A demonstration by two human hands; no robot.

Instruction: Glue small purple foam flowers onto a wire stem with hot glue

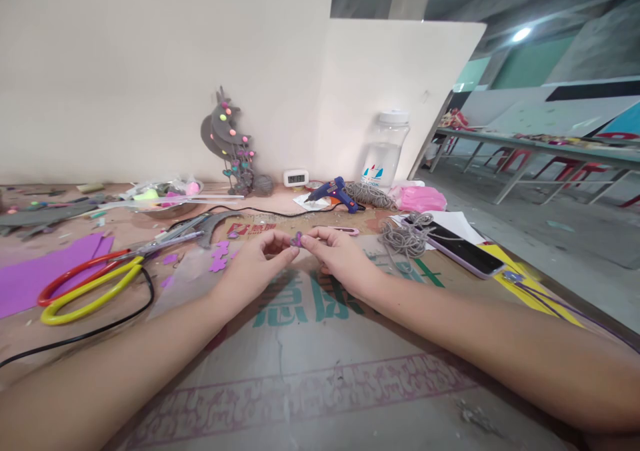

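Note:
A small grey and purple piece [297,240] is pinched between my two hands above the cardboard. My left hand [263,258] has its thumb and fingertips closed at the piece's left side. From the right, my right hand [340,254] grips the same piece with thumb and forefinger. Purple flower-shaped cutouts [219,256] lie left of my left hand. Just behind my right hand rests a pink cutter [345,230]. A blue glue gun [336,194] stands farther back, its black cord running left.
Red and yellow-handled scissors [93,288] and purple sheets [55,271] lie left. Grey yarn [407,238], a phone [457,244] and yellow paper [530,284] are right. A water bottle [384,151], white timer [296,178] and grey moon-shaped decoration [227,134] stand behind.

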